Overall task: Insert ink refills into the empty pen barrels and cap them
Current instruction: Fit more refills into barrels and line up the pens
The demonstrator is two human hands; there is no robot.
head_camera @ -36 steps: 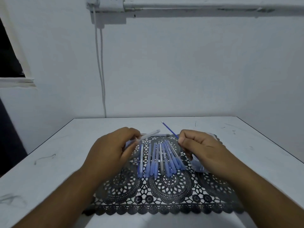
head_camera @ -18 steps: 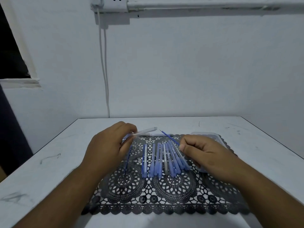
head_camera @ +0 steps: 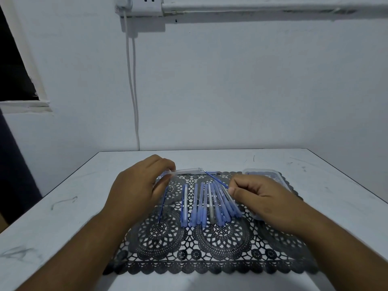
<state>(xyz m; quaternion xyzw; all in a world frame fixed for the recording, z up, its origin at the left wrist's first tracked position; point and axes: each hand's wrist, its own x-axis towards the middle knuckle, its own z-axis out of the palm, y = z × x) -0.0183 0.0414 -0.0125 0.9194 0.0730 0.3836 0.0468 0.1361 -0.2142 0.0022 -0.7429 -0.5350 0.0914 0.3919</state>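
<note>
At frame centre, the left hand (head_camera: 139,191) pinches a clear pen barrel (head_camera: 184,171) lying nearly level, open end pointing right. The right hand (head_camera: 258,196) pinches a thin blue ink refill (head_camera: 216,179) slanting up-left — its tip now meets the barrel's mouth, closer than a moment ago. About nine capped pens (head_camera: 210,204) fan across the black lace mat (head_camera: 210,248) on the tabletop (head_camera: 63,217); one loose refill (head_camera: 162,206) lies left of them.

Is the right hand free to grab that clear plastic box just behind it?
Probably not yet: the right hand pinches an ink refill aimed at the barrel in the left hand. The box itself lies unblocked.
</note>
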